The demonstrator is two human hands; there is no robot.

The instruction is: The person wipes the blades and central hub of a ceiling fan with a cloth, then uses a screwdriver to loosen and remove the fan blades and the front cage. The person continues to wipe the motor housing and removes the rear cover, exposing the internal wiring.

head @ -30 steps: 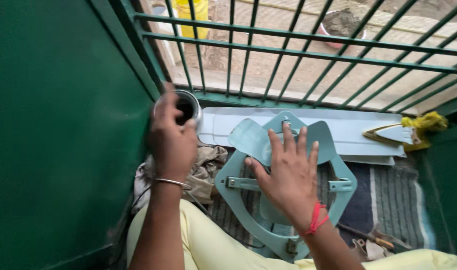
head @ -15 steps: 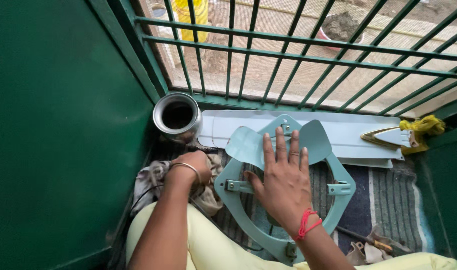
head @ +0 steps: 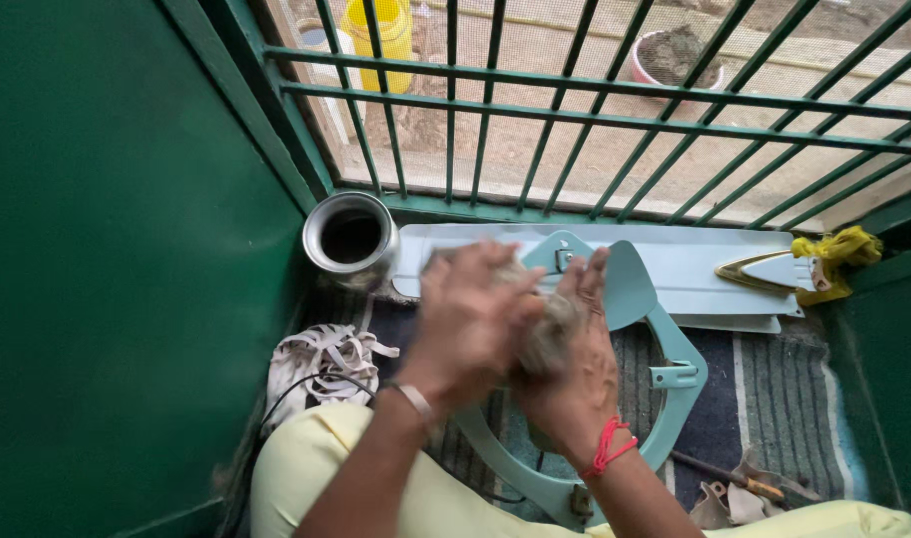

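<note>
Left grip: my left hand [head: 470,319] is curled around a wad of grey-brown cloth [head: 547,334]; motion blur hides just how the fingers sit, but the wad is plainly held.
Right grip: my right hand [head: 575,374] is pressed to the other side of the same wad, fingers up, so the cloth is caught between the two hands.
Cloth: it sits above the pale green fan frame [head: 674,374], and I judge it soft, light and crushable (nothing to break), best bunched in the palm.
Frame: painted metal ring with a blade [head: 630,284]; I judge it stiff, smooth, and thin at the blade edge, so I would hold the ring.
Floor: striped mat [head: 774,389] under the frame.
Further out: steel cup [head: 351,239] in the corner, a second rag [head: 321,359] beside my knee, long pale fan blades [head: 694,261] along the green grille [head: 615,100].
</note>
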